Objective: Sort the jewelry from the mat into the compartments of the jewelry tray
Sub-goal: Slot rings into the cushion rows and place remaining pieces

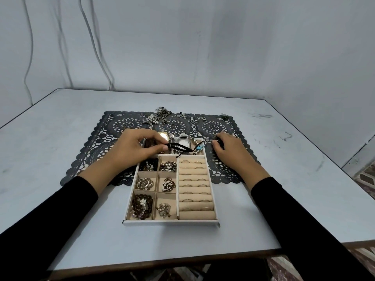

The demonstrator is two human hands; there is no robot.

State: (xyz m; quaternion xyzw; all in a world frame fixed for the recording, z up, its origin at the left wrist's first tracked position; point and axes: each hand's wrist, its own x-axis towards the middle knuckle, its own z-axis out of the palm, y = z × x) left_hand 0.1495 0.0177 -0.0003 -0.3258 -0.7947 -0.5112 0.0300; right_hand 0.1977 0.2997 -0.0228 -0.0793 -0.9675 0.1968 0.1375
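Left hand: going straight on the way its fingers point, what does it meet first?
Likely the silver watch in the far compartment of the jewelry tray, past the black cord bracelet the left hand pinches; it may pass above, depth unclear.

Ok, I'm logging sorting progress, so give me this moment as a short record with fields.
left hand: pinches black cord over the tray's far compartment
right hand: on the mat, right of the tray; grip unclear
tray: all six small compartments hold jewelry; rings in the rolls; watches in the far compartment
unsorted: chain, pearls and a few small pieces at the mat's far edge
table: grey, bears mat and tray
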